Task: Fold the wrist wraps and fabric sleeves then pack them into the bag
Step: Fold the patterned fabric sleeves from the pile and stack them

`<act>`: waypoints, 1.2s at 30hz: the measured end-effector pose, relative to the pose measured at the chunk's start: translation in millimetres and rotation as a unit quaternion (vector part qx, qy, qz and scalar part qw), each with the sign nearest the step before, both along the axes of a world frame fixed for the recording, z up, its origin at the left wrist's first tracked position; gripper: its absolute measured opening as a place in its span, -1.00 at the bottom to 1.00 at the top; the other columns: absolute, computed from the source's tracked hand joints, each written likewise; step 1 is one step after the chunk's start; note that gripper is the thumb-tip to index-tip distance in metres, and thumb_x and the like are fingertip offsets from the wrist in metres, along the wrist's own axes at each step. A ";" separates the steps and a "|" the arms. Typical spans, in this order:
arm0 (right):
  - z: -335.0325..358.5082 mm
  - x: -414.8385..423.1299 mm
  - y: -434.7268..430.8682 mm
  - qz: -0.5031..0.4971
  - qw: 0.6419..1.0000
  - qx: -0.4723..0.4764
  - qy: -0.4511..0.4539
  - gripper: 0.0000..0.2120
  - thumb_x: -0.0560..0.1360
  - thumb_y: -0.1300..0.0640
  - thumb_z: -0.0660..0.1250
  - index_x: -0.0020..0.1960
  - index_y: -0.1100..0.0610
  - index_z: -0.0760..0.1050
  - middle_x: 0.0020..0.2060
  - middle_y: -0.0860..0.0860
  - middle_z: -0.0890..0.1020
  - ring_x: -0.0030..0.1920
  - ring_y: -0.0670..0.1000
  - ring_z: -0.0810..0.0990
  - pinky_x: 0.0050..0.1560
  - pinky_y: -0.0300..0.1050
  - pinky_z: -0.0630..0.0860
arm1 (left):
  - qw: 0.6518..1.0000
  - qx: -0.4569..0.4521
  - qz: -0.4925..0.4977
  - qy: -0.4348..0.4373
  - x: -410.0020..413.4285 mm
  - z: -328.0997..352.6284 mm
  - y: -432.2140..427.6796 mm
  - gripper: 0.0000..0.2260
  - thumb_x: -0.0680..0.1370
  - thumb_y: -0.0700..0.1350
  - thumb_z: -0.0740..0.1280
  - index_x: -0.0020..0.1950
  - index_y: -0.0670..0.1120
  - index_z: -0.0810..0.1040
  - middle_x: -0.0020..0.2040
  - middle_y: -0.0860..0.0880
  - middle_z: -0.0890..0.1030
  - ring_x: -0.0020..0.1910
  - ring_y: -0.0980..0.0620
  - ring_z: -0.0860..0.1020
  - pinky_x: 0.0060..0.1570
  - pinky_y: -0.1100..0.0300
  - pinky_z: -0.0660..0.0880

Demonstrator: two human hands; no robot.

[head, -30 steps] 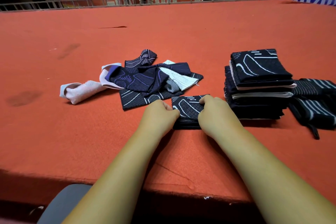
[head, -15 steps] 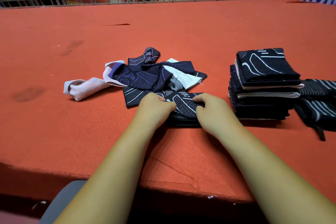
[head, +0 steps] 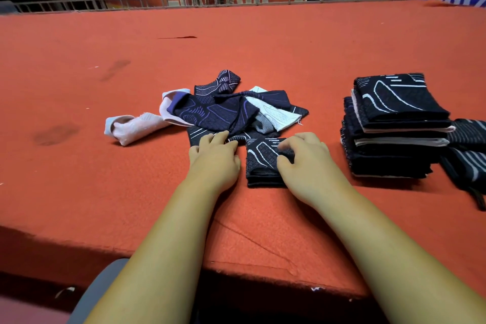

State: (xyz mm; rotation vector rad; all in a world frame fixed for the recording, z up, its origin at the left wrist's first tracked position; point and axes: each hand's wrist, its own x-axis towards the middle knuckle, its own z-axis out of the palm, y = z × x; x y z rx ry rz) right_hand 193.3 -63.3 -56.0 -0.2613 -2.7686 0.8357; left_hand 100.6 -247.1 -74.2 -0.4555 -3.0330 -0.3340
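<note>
A small folded dark sleeve (head: pixel 260 166) with white lines lies on the red table (head: pixel 263 42) in front of me. My right hand (head: pixel 307 163) grips its right edge, thumb at the side and fingers curled over the top. My left hand (head: pixel 214 160) lies just left of it, its fingertips resting on a flat dark sleeve (head: pixel 196 138) at the near edge of the loose pile (head: pixel 231 113). That pile holds dark blue, white and pink pieces. A neat stack of folded sleeves (head: pixel 394 126) stands to the right.
A pale pink sleeve (head: pixel 136 126) trails left from the pile. Dark striped fabric with a strap (head: pixel 468 155) lies right of the stack, cut off by the frame. The table's front edge (head: pixel 236 268) is close to me. A metal railing (head: pixel 236 0) runs along the back.
My left hand has come off the folded sleeve and moved left to the pile's edge. My right hand stays on the folded sleeve, which now shows fully between my hands.
</note>
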 end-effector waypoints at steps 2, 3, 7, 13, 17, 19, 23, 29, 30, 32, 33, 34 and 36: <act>0.5 0.8 1.6 0.000 1.000 -0.004 0.014 -0.73 0.65 0.08 0.28 0.31 -0.02 0.60 0.35 -0.07 0.46 0.35 0.06 0.39 0.25 -0.23 0.22 | 1.000 0.021 0.004 0.001 -2.0 -0.5 2.1 -0.56 0.71 -0.01 0.19 0.61 0.12 0.40 0.70 0.12 0.23 0.68 -0.10 0.14 0.63 -0.25 0.05; 1.3 0.9 2.1 0.002 1.000 -0.007 0.021 -0.75 0.65 0.09 0.28 0.29 -0.02 0.61 0.33 -0.08 0.47 0.34 0.05 0.40 0.24 -0.23 0.23 | 0.999 0.046 0.006 0.015 -3.7 0.3 2.3 -0.55 0.70 -0.03 0.21 0.61 0.11 0.40 0.69 0.13 0.26 0.67 -0.08 0.18 0.63 -0.28 0.03; 1.1 -1.6 4.1 0.011 0.998 -0.026 0.050 -0.79 0.63 0.12 0.30 0.20 -0.02 0.63 0.27 -0.07 0.51 0.33 0.07 0.47 0.30 -0.17 0.32 | 0.972 0.177 -0.007 0.155 -12.4 7.9 -2.9 -0.61 0.61 -0.12 0.27 0.44 -0.03 0.61 0.45 0.01 0.59 0.42 -0.14 0.52 0.50 -0.24 0.34; 8.4 -1.0 0.4 0.038 0.992 -0.044 0.112 -0.77 0.61 0.11 0.34 0.23 -0.01 0.64 0.23 -0.09 0.59 0.30 0.04 0.52 0.39 -0.03 0.43 | 0.903 0.330 -0.029 0.273 10.2 46.0 -1.3 -0.69 0.55 -0.26 0.41 0.29 -0.12 0.71 0.20 0.00 0.68 0.21 0.12 0.58 0.26 0.55 0.24; 18.0 1.5 -4.1 0.067 0.984 -0.067 0.152 -0.82 0.63 0.02 0.37 0.21 -0.01 0.63 0.16 -0.14 0.61 0.24 -0.05 0.54 0.30 -0.24 0.42 | 0.859 0.467 -0.033 0.207 30.5 77.6 -0.6 -0.67 0.56 -0.26 0.42 0.28 -0.01 0.73 0.17 0.12 0.71 0.17 0.24 0.62 0.23 0.45 0.42; 25.7 6.5 -7.0 0.072 0.976 -0.123 0.162 -0.75 0.64 -0.03 0.38 0.31 -0.10 0.58 0.19 -0.23 0.58 0.22 -0.21 0.52 0.17 -0.54 0.31 | 0.821 0.559 -0.043 0.104 37.6 86.7 -2.2 -0.69 0.58 -0.25 0.45 0.27 0.01 0.74 0.13 0.11 0.76 0.14 0.20 0.69 0.21 0.25 0.58; 37.7 10.4 -8.1 0.062 0.953 -0.238 0.178 -0.62 0.66 -0.07 0.38 0.45 -0.28 0.46 0.31 -0.22 0.59 0.26 -0.31 0.56 0.30 -0.37 0.43 | 0.717 0.691 -0.067 -0.064 46.2 88.2 -1.9 -0.72 0.60 -0.32 0.42 0.27 -0.09 0.73 0.08 -0.06 0.79 0.02 0.06 0.71 0.06 0.19 0.64; 35.0 1.1 -0.5 0.052 0.839 -0.509 0.186 -0.23 0.62 0.28 0.41 0.63 -0.31 0.23 0.31 0.04 0.68 0.11 0.07 0.77 0.08 0.04 0.70 | 0.587 0.763 -0.101 -0.251 48.5 79.4 -0.7 -0.66 0.59 -0.34 0.35 0.32 -0.13 0.69 0.28 -0.28 0.69 0.16 -0.16 0.67 0.31 -0.05 0.60; 34.5 -0.8 2.0 0.035 0.835 -0.511 0.201 -0.22 0.59 0.33 0.41 0.62 -0.26 0.24 0.25 0.09 0.70 0.02 0.05 0.77 0.00 -0.03 0.68 | 0.596 0.755 -0.101 -0.253 47.8 78.1 -0.8 -0.67 0.58 -0.32 0.37 0.31 -0.12 0.69 0.29 -0.28 0.69 0.17 -0.17 0.67 0.33 -0.07 0.58; 35.0 -3.5 6.9 0.007 0.824 -0.523 0.220 -0.24 0.55 0.34 0.41 0.59 -0.17 0.26 0.18 0.15 0.72 -0.09 0.02 0.74 -0.09 -0.11 0.63 | 0.626 0.732 -0.102 -0.247 45.7 74.5 -1.2 -0.74 0.55 -0.28 0.45 0.22 -0.10 0.71 0.22 -0.23 0.73 0.12 -0.16 0.69 0.25 -0.05 0.61; 36.7 -3.7 8.7 -0.005 0.812 -0.539 0.225 -0.27 0.55 0.33 0.42 0.58 -0.12 0.28 0.18 0.16 0.72 -0.10 0.01 0.73 -0.09 -0.12 0.62 | 0.641 0.719 -0.106 -0.246 44.3 72.6 -1.9 -0.78 0.52 -0.25 0.48 0.15 -0.06 0.71 0.15 -0.18 0.74 0.06 -0.14 0.69 0.17 -0.02 0.61; 38.0 -3.9 10.7 -0.017 0.799 -0.556 0.230 -0.32 0.54 0.32 0.43 0.56 -0.09 0.32 0.21 0.17 0.70 -0.07 0.00 0.73 -0.07 -0.11 0.62 | 0.655 0.705 -0.117 -0.245 43.1 70.7 -3.3 -0.81 0.50 -0.22 0.49 0.09 -0.02 0.69 0.08 -0.15 0.72 0.00 -0.11 0.66 0.08 0.01 0.59; 39.7 -4.4 14.7 -0.038 0.777 -0.584 0.229 -0.43 0.57 0.34 0.42 0.48 -0.05 0.40 0.24 0.20 0.67 -0.01 0.00 0.73 -0.02 -0.13 0.62 | 0.681 0.673 -0.154 -0.246 41.4 67.5 -7.6 -0.79 0.52 -0.24 0.47 0.08 0.02 0.64 0.04 -0.13 0.65 -0.01 -0.11 0.62 0.04 0.03 0.53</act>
